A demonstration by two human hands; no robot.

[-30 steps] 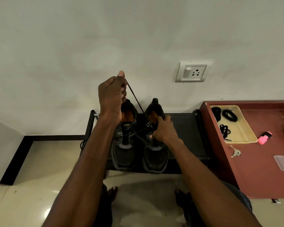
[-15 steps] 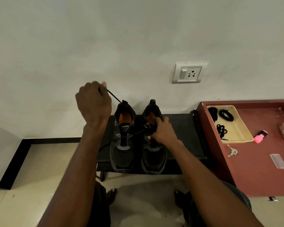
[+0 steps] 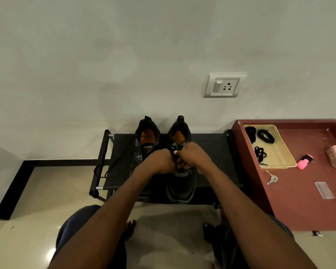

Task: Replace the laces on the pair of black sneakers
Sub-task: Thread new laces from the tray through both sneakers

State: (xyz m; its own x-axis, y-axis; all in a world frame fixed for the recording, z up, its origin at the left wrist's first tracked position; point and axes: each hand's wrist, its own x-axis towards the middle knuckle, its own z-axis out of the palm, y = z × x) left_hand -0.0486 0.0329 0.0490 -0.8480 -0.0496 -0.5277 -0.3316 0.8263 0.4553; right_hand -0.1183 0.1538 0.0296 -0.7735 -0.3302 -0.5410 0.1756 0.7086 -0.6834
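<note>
1. Pair of black sneakers with orange insoles stands side by side on a low black fabric-topped rack (image 3: 211,152) against the wall, toes toward the person. Left-side sneaker (image 3: 146,140); right-side sneaker (image 3: 181,183).
2. Both hands meet over the lacing area of the right-side sneaker. Left hand (image 3: 159,162) has its fingers curled, apparently pinching a thin black lace (image 3: 124,152); right hand (image 3: 192,158) is curled on the lace or eyelet area too. The exact pinch is hidden between the knuckles.
3. Likely reason: one hand steadies the shoe's upper while the other works the lace at an eyelet. I cannot tell whether it is going in or coming out.
4. Slack lace trails from the hands across the left-side sneaker and loops off the rack's left edge.
5. Versus half a second ago: the left hand, then raised left of the shoes pulling the lace taut, has come down to join the right hand. The lace now lies loose.
6. Beige plastic tray (image 3: 279,158) on the red-brown table (image 3: 299,200) holds coiled black laces (image 3: 265,135), probably the spares.
</note>
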